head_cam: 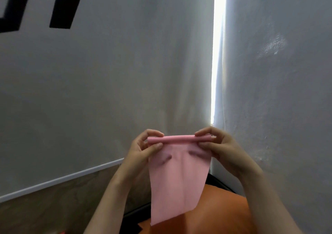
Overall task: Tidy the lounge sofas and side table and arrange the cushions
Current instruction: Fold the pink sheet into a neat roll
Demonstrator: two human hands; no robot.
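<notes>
A white blind (107,90) fills the left and centre of the view, with black markings (66,5) at its upper left. Its lower edge ends in a white rail (62,179) that slopes down to the left. A grey wall (278,90) fills the right side. A narrow bright gap (217,54) runs vertically between blind and wall.

An orange cushion (215,215) lies at the bottom centre, below the hands and partly covered by the pink cloth (177,179).

The cloth is held up in open air in front of the blind, clear of both surfaces. Its top edge is rolled into a tight horizontal tube. The rest hangs free, its bottom edge slanting.

The left hand (142,149) pinches the left end of the roll between thumb and curled fingers. The right hand (219,144) pinches the right end likewise.
</notes>
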